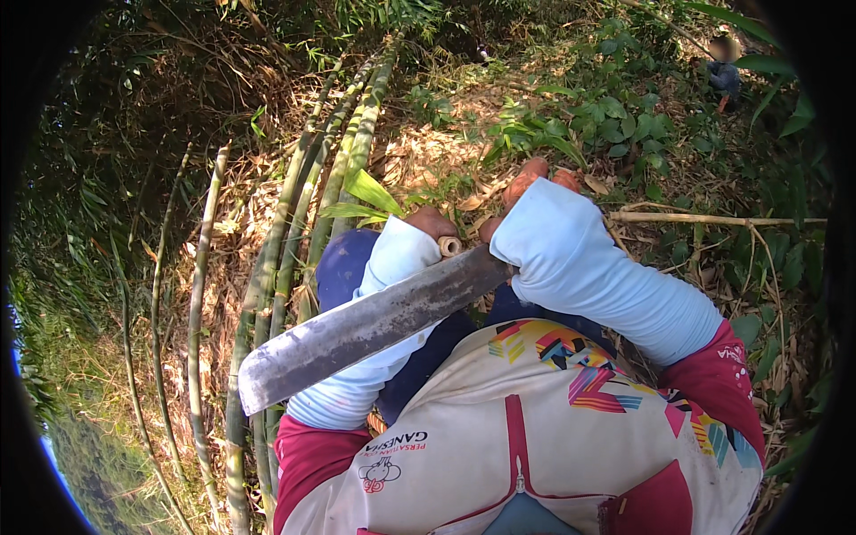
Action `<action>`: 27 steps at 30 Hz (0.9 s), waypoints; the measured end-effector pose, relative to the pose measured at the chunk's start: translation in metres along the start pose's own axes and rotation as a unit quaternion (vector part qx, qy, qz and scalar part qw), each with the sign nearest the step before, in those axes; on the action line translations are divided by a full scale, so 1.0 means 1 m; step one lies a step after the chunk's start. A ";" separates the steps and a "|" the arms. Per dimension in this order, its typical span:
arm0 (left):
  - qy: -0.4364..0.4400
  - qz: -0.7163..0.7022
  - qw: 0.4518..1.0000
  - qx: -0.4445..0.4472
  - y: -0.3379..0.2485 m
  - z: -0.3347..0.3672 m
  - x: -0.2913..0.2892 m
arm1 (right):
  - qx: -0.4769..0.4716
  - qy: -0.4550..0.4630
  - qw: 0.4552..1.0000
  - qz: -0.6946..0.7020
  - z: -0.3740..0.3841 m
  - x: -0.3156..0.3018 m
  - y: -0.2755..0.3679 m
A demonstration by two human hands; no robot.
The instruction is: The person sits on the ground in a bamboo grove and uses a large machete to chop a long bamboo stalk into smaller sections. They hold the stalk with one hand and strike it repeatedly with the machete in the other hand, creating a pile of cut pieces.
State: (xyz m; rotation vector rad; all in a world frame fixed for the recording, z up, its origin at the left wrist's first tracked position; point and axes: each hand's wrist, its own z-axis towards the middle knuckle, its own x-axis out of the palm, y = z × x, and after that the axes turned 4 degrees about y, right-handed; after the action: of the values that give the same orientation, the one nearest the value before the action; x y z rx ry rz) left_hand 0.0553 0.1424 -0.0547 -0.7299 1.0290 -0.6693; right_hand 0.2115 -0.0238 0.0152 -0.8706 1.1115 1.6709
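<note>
A machete [357, 330] with a broad, dark-stained blade slants across in front of me, its tip toward the lower left. The blade's near end meets my right cuff, where my right hand [489, 229] is closed on its handle; the sleeve hides the handle and most of that hand. My left hand [430, 222] is wrapped round a short pale stick [450, 246], whose end shows a hole. This end sits just above the blade's edge. Light-blue sleeves cover both forearms. Beyond the right cuff are reddish-brown shapes [526, 181] that I cannot make out.
Several green bamboo stems [285, 223] rise close on my left, with thinner ones [203, 259] farther out. Dry leaves cover the ground [428, 156]. A thin branch [713, 218] lies to the right among leafy plants [615, 116]. Another person [724, 78] is at the far right.
</note>
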 end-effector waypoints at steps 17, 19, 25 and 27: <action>-0.064 -0.048 0.994 -0.078 -0.035 -0.005 0.011 | -0.008 -0.027 1.000 0.013 -0.005 0.006 -0.005; -0.047 0.006 0.997 -0.056 -0.032 -0.003 0.007 | -0.027 -0.044 0.998 0.021 -0.002 0.007 -0.007; 0.004 0.022 0.988 -0.156 -0.008 -0.008 0.005 | -0.020 -0.044 0.998 0.037 -0.001 0.009 -0.004; 0.037 0.023 0.984 -0.172 -0.006 -0.008 0.001 | -0.003 -0.013 0.999 0.043 -0.001 0.008 -0.003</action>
State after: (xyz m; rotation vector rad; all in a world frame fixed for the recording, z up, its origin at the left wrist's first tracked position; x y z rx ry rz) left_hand 0.0473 0.1366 -0.0528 -0.9835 1.2436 -0.4867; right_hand 0.2120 -0.0216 0.0064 -0.8130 1.1410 1.7524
